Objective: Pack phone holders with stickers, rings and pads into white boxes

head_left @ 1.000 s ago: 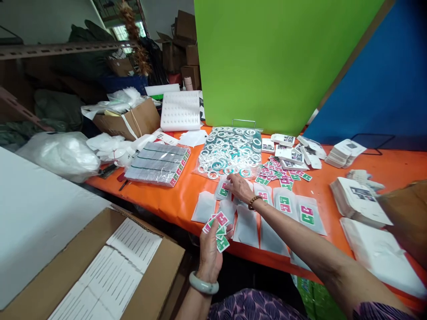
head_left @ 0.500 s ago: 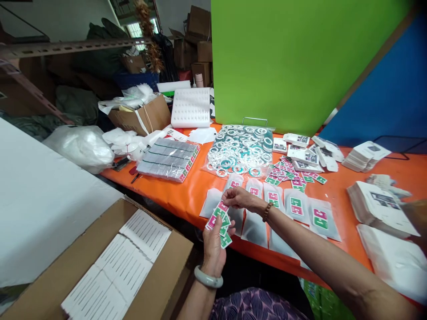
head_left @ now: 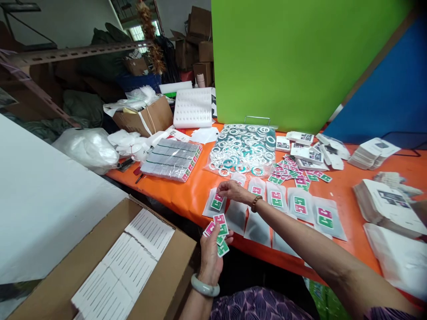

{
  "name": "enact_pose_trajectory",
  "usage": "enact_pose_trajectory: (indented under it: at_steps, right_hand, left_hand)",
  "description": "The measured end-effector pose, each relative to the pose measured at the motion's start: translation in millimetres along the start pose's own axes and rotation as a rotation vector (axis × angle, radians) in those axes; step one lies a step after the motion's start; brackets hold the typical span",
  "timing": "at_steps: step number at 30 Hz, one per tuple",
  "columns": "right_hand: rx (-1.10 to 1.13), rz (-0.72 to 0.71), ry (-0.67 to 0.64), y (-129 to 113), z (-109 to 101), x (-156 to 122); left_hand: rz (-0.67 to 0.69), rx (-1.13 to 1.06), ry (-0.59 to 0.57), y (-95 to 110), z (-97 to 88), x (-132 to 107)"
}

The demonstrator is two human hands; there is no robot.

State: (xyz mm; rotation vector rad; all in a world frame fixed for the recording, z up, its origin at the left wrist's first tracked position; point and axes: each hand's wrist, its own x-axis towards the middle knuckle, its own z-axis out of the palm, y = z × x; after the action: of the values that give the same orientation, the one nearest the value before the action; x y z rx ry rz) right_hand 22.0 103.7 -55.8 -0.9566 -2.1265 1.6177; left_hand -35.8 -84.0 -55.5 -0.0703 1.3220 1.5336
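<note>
the orange table (head_left: 193, 195) spans the view, with a green board (head_left: 300, 62) standing along its far edge; a cardboard box (head_left: 160, 284) of white packs sits off the near left corner; near the middle of the far edge lies one clear bag of rings (head_left: 243, 149); a row of white pouches (head_left: 256, 226) runs along the near edge, and five of them show a pink-and-green card; the right hand (head_left: 235, 191) has its fingers bunched, tips touching the top of the card (head_left: 216, 202) on the leftmost pouch, and i cannot tell whether it grips it; the left hand (head_left: 211, 255), just off the near edge, is closed around a fan of cards (head_left: 218, 231); their white marks are too small to read.
</note>
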Motion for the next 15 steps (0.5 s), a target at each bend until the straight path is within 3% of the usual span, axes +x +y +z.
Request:
enact_pose_trajectory:
  at_steps: [5, 10, 12, 15]
  right_hand:
    - [-0.179, -0.047, 0.086, 3.0, 12.2, 8.3]
    - [-0.245, -0.088, 0.193, -4.0, 6.8, -17.9]
    - [-0.204, -0.061, 0.105, -5.8, 1.9, -35.1]
    - [0.011, 0.036, -0.175, -4.4, -2.9, -59.0]
  left_hand:
    - [-0.058, 0.019, 0.017, -9.0, -6.8, -6.7]
    - [-0.054, 0.038, -0.011, -10.4, -2.0, -8.3]
    - [-0.055, 0.053, -0.040, -11.0, 3.3, -8.0]
    - [-0.056, 0.063, -0.092, -13.5, 12.5, -8.1]
